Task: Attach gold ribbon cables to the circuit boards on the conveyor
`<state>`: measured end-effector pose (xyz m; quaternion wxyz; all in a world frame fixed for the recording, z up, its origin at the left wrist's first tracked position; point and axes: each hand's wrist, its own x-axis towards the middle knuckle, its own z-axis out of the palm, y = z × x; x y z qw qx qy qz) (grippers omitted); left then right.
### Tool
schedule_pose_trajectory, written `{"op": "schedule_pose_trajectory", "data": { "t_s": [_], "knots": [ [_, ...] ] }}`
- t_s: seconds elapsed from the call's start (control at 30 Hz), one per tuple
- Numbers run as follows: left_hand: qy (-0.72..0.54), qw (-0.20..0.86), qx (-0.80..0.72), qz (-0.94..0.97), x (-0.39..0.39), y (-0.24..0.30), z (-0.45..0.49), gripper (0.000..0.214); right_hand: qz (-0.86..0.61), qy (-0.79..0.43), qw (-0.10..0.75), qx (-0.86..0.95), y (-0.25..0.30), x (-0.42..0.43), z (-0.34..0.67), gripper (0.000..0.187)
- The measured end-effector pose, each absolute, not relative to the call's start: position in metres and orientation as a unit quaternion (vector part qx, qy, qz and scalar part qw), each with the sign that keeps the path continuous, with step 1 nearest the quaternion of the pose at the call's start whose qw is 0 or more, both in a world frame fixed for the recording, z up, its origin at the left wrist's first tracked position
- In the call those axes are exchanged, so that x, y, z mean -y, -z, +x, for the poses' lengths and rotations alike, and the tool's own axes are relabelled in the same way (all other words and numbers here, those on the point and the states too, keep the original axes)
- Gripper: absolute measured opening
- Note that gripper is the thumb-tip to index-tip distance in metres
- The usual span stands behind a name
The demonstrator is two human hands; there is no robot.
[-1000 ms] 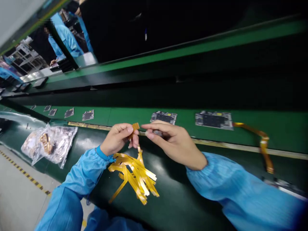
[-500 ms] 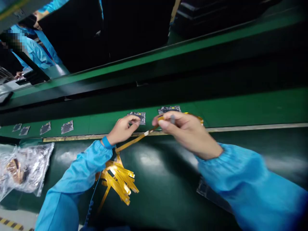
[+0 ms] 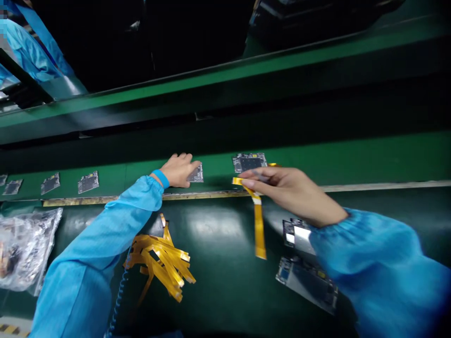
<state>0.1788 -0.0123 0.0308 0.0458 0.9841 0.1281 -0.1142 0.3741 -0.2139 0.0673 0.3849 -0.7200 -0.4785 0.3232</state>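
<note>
My left hand (image 3: 179,169) reaches onto the green conveyor belt (image 3: 352,159) and its fingers close on a small circuit board (image 3: 196,174) lying there. My right hand (image 3: 282,188) pinches the top end of a yellow flex strip (image 3: 259,220), which hangs down over the dark bench; a thin grey tool also lies between its fingers. A second circuit board (image 3: 249,162) sits on the belt just above my right hand. A loose pile of yellow flex strips (image 3: 162,260) lies on the bench under my left forearm.
Several more boards (image 3: 88,182) ride the belt to the left. Two boards (image 3: 305,277) lie on the bench beneath my right forearm. A clear plastic bag (image 3: 24,246) sits at the left edge. Another person's blue sleeve (image 3: 24,51) shows top left.
My left hand let go of the strip and moved up onto the belt to the board. My right hand now holds the strip alone, hanging down. The view shifted right.
</note>
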Motion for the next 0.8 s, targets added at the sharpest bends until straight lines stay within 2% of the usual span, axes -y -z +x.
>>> {"op": "schedule_pose_trajectory", "data": {
  "t_s": [0.1, 0.23, 0.33, 0.43, 0.5, 0.8],
  "knots": [
    [0.116, 0.029, -0.146, 0.982, -0.009, -0.036, 0.132, 0.074, -0.689, -0.400, 0.361, 0.484, -0.046, 0.190, 0.361, 0.070],
    [0.126, 0.033, -0.209, 0.969, -0.037, -0.045, 0.060, 0.073, -0.643, -0.439, 0.354, 0.518, -0.023, 0.152, 0.336, 0.069],
    [0.099, 0.056, -0.264, 0.958, -0.040, -0.046, 0.033, 0.057, -0.616, -0.443, 0.355, 0.547, -0.010, 0.123, 0.316, 0.062],
    [0.044, 0.091, -0.323, 0.941, -0.027, -0.036, 0.040, 0.024, -0.617, -0.423, 0.359, 0.558, 0.001, 0.098, 0.302, 0.050],
    [0.026, 0.116, -0.365, 0.924, -0.014, -0.029, 0.057, 0.011, -0.624, -0.419, 0.358, 0.554, 0.006, 0.087, 0.298, 0.043],
    [0.063, 0.095, -0.433, 0.894, 0.009, -0.023, 0.109, 0.011, -0.643, -0.390, 0.388, 0.533, 0.011, 0.082, 0.296, 0.034]
  ]
}}
